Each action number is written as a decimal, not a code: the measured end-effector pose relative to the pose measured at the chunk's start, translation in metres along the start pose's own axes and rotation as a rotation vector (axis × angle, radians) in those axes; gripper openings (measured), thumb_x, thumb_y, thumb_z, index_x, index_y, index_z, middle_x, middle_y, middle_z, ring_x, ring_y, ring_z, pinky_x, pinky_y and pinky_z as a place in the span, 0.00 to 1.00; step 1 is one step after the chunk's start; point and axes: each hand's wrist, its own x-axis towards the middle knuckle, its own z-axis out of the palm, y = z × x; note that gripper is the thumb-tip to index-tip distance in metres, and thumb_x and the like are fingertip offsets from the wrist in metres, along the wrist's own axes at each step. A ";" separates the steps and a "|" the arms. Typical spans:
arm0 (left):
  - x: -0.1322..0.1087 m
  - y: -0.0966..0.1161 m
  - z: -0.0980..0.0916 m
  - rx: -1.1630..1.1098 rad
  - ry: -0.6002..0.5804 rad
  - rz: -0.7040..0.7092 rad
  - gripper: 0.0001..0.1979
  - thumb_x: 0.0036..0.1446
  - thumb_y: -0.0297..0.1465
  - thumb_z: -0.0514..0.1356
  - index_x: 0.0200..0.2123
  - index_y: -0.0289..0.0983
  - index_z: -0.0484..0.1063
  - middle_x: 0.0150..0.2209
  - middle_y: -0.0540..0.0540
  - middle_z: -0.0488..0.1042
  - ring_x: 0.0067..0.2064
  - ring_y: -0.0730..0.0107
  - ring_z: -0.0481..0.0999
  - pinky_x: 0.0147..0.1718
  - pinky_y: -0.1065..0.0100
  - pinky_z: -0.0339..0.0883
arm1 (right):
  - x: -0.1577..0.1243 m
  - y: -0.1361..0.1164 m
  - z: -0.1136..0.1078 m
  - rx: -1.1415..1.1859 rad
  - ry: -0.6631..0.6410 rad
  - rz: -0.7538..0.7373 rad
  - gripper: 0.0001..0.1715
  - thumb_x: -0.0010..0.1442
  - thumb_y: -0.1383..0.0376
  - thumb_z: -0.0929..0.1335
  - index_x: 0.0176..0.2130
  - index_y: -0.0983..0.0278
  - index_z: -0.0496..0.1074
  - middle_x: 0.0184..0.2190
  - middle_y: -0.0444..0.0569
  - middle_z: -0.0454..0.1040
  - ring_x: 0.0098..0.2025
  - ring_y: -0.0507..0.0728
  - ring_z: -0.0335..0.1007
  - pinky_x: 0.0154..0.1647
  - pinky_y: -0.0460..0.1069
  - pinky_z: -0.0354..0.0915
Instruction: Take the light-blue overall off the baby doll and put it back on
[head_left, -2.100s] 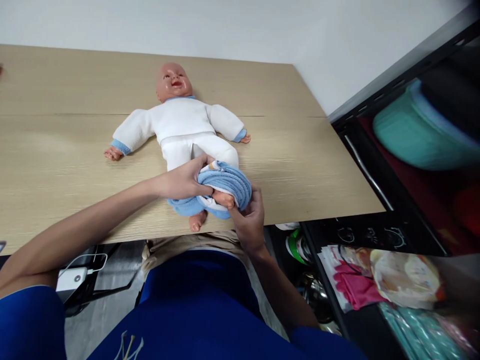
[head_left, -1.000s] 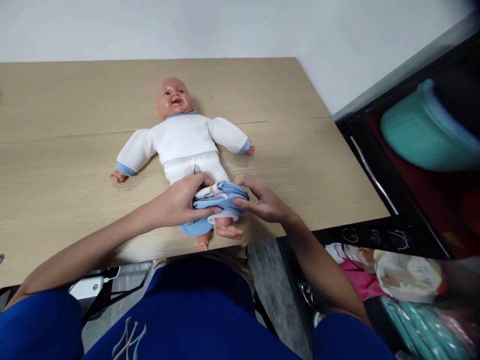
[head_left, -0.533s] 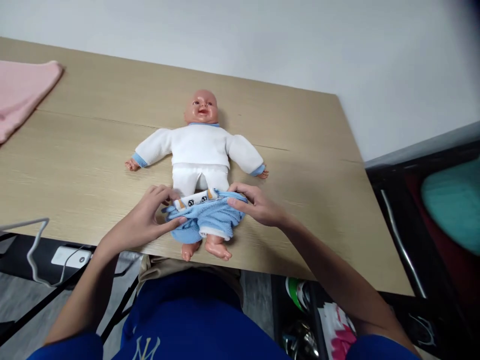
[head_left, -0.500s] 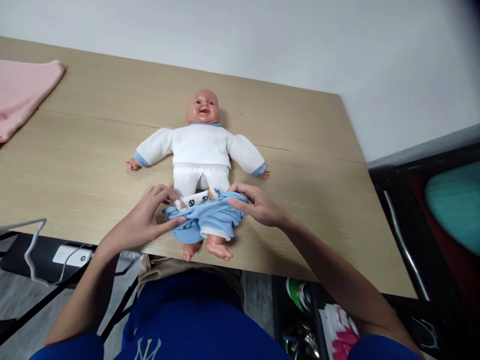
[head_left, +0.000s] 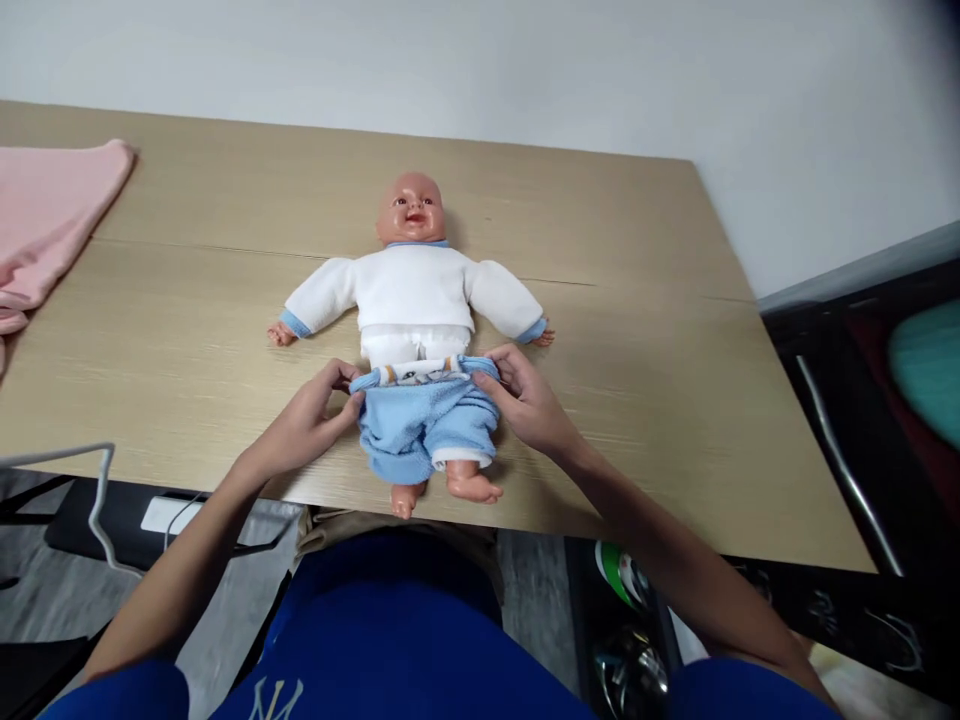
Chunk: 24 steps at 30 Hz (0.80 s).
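Note:
A bald baby doll lies on its back with its head away from me. It wears a white top with blue cuffs and a white lower layer. Light blue pants cover its legs up to the upper thighs, with the bare feet sticking out below. My left hand pinches the waistband at its left side. At the right side of the waistband, my right hand grips the fabric between thumb and fingers.
The doll lies on a wooden table, near its front edge. Pink cloth sits at the far left. A white metal bar stands by the table's left front edge.
Both hands have moved up the doll's legs, drawing the waistband higher toward the top. My left hand now pinches the waistband's side. The camera view has shifted slightly.

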 end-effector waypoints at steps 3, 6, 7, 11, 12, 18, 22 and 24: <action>0.005 -0.004 0.005 0.002 0.042 0.002 0.11 0.81 0.43 0.64 0.52 0.42 0.72 0.47 0.46 0.78 0.49 0.59 0.80 0.54 0.56 0.75 | 0.001 0.003 0.002 -0.029 -0.009 0.006 0.27 0.74 0.37 0.77 0.50 0.56 0.76 0.41 0.46 0.79 0.43 0.59 0.75 0.45 0.54 0.72; 0.003 -0.006 0.007 0.009 -0.006 -0.024 0.15 0.78 0.46 0.69 0.53 0.43 0.74 0.47 0.46 0.79 0.50 0.57 0.79 0.54 0.54 0.74 | 0.002 -0.002 0.000 -0.146 -0.088 -0.019 0.22 0.77 0.41 0.75 0.49 0.56 0.79 0.42 0.48 0.80 0.45 0.61 0.76 0.48 0.56 0.73; 0.003 -0.007 0.007 0.038 0.011 -0.011 0.14 0.78 0.46 0.70 0.52 0.43 0.74 0.49 0.45 0.79 0.52 0.54 0.78 0.56 0.52 0.74 | 0.003 -0.003 0.000 -0.194 -0.079 -0.056 0.20 0.77 0.43 0.75 0.47 0.57 0.80 0.42 0.48 0.80 0.45 0.62 0.76 0.50 0.57 0.74; 0.010 -0.015 0.011 0.134 0.134 0.103 0.09 0.81 0.41 0.65 0.53 0.43 0.74 0.67 0.37 0.75 0.70 0.45 0.73 0.72 0.41 0.65 | 0.012 -0.005 0.005 -0.279 0.100 -0.295 0.13 0.78 0.50 0.75 0.47 0.55 0.78 0.52 0.53 0.82 0.57 0.66 0.79 0.67 0.63 0.73; 0.014 -0.018 0.012 0.124 0.147 0.110 0.09 0.82 0.41 0.63 0.53 0.43 0.73 0.67 0.37 0.76 0.70 0.46 0.74 0.72 0.42 0.66 | 0.016 -0.004 0.008 -0.262 0.124 -0.315 0.12 0.79 0.50 0.74 0.49 0.55 0.77 0.54 0.54 0.83 0.59 0.66 0.80 0.68 0.64 0.73; 0.062 -0.039 0.020 -0.048 0.293 0.037 0.21 0.82 0.54 0.62 0.50 0.43 0.69 0.41 0.48 0.75 0.41 0.61 0.75 0.44 0.58 0.70 | 0.054 0.007 0.023 -0.206 0.265 -0.172 0.21 0.79 0.41 0.72 0.51 0.54 0.72 0.37 0.44 0.80 0.40 0.60 0.79 0.45 0.54 0.74; 0.089 -0.043 0.015 -0.224 0.317 -0.007 0.30 0.73 0.64 0.68 0.47 0.43 0.69 0.36 0.52 0.69 0.36 0.66 0.68 0.36 0.63 0.62 | 0.076 0.008 0.028 -0.192 0.360 -0.169 0.26 0.76 0.37 0.73 0.48 0.55 0.71 0.34 0.42 0.76 0.35 0.58 0.72 0.40 0.53 0.69; 0.087 -0.043 0.012 -0.278 0.306 -0.043 0.31 0.70 0.64 0.71 0.44 0.42 0.71 0.37 0.51 0.69 0.37 0.65 0.69 0.38 0.63 0.64 | 0.074 0.010 0.027 -0.186 0.356 -0.142 0.28 0.74 0.35 0.74 0.45 0.55 0.72 0.36 0.43 0.76 0.38 0.58 0.71 0.43 0.54 0.69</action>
